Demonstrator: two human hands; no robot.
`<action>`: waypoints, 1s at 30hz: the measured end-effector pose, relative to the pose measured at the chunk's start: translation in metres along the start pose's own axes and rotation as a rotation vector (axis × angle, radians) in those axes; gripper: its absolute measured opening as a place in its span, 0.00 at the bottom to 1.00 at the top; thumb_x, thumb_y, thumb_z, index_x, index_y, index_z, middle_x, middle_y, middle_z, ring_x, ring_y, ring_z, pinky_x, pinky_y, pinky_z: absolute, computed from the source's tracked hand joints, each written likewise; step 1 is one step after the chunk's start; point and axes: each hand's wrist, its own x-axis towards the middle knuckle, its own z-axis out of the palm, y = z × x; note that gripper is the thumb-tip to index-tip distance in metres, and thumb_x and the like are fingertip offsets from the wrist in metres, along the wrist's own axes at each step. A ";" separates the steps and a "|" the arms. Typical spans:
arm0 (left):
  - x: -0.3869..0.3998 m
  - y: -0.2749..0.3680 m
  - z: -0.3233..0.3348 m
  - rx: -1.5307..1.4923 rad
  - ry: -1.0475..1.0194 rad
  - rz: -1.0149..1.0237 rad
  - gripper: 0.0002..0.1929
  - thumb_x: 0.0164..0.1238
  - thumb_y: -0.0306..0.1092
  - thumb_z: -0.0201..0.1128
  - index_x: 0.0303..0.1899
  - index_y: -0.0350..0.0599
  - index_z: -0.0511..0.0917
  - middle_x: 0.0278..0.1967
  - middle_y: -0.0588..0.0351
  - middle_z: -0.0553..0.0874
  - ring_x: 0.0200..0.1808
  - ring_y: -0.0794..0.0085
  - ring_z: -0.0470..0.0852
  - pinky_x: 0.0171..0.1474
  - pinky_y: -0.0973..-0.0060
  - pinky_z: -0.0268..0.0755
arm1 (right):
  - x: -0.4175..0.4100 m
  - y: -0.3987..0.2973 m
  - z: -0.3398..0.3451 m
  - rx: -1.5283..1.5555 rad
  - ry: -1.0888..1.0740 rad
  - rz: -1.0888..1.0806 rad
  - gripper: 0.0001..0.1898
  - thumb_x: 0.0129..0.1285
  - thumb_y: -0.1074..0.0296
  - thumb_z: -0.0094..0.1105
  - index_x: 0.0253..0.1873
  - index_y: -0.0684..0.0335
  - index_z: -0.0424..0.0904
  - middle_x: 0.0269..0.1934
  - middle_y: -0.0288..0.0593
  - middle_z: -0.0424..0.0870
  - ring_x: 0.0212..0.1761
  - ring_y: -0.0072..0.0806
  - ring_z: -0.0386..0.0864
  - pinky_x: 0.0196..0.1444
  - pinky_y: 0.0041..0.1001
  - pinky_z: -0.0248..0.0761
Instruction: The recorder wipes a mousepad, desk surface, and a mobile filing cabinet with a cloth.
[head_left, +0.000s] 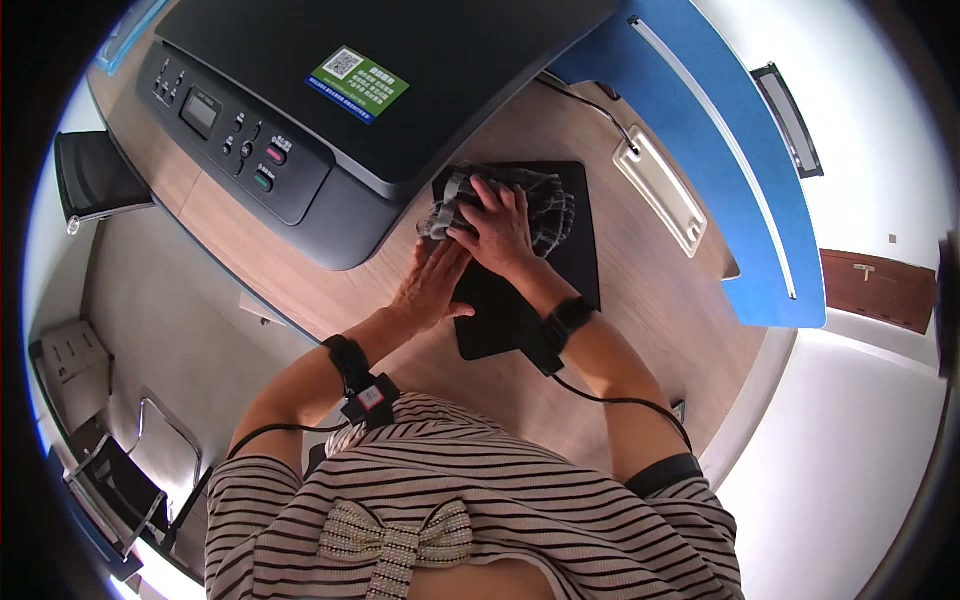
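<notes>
A crumpled dark checked cloth (551, 206) lies on the upper part of a black mat (570, 277) on the wooden desk. My right hand (499, 229) presses on the cloth with its fingers spread over it. Beside it, my left hand (435, 277) lies at the cloth's lower left edge, fingers together and thumb out over the mat; its fingertips partly meet the cloth and my right hand. Whether the left fingers grip any of the fabric cannot be told. Both wrists wear black straps with cables.
A black printer (300, 172) with a control panel stands close to the left of my hands. Right of the mat are a beige cable tray (660, 191) in the desk and a blue partition (697, 150). Black chairs (101, 176) stand beyond the desk's left edge.
</notes>
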 end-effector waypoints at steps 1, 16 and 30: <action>0.002 0.002 -0.001 0.002 -0.004 0.007 0.42 0.41 0.52 0.64 0.60 0.44 0.58 0.61 0.52 0.57 0.65 0.59 0.50 0.63 0.50 0.39 | 0.002 0.004 0.004 -0.029 0.030 0.001 0.17 0.45 0.50 0.60 0.36 0.56 0.77 0.51 0.44 0.69 0.47 0.40 0.66 0.50 0.41 0.58; 0.004 0.008 -0.008 0.277 -0.123 0.006 0.44 0.45 0.61 0.56 0.61 0.42 0.54 0.63 0.53 0.54 0.66 0.65 0.49 0.63 0.52 0.40 | -0.041 0.095 -0.023 -0.316 -0.053 0.909 0.28 0.50 0.39 0.51 0.52 0.49 0.71 0.53 0.45 0.67 0.56 0.43 0.60 0.53 0.45 0.55; 0.012 0.014 -0.022 0.185 -0.333 -0.009 0.39 0.46 0.54 0.61 0.59 0.46 0.57 0.62 0.51 0.56 0.64 0.62 0.51 0.62 0.51 0.41 | -0.257 0.115 -0.123 -0.438 -0.022 1.452 0.26 0.55 0.44 0.47 0.42 0.66 0.74 0.36 0.57 0.76 0.40 0.48 0.73 0.43 0.40 0.67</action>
